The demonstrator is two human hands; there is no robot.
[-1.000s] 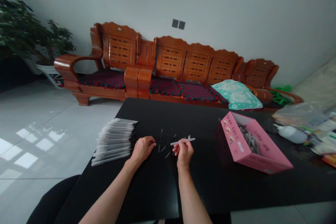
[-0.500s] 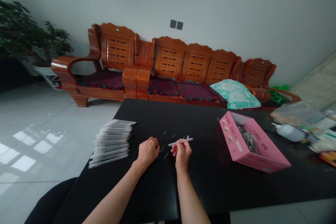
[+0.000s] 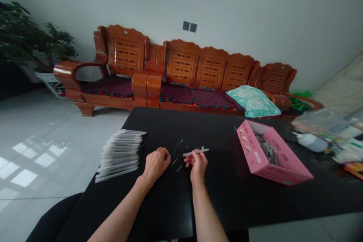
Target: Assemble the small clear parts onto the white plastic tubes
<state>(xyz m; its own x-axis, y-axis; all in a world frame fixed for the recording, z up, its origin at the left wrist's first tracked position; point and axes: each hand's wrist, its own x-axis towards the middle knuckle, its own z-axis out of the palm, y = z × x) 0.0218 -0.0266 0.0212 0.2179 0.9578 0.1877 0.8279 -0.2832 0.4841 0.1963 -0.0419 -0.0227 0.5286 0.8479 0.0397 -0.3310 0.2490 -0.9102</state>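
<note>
My left hand (image 3: 156, 163) is closed, its thumb and fingertips pinching one end of a thin pen refill (image 3: 177, 146) that points away over the black table. In my right hand (image 3: 197, 166), a whitish pen barrel (image 3: 189, 154) with a small clip near its right end lies between thumb and fingers. Something small and dark shows under these fingers; I cannot make it out. Between the hands, a second thin refill (image 3: 176, 161) and a third (image 3: 179, 168) lie on the table. Left of my left hand is a stack of whitish pens (image 3: 121, 155) with black ends.
A pink open box (image 3: 283, 174) on the right holds many grey-white pen parts (image 3: 269, 150). Beyond it are a white bottle (image 3: 311, 143) and a clear plastic bag (image 3: 320, 121). A wooden sofa (image 3: 181, 64) stands behind the black table (image 3: 170, 121).
My left hand has drawn slightly left, and a refill now reaches out from its fingertips. My right hand keeps the pen barrel almost in the same place.
</note>
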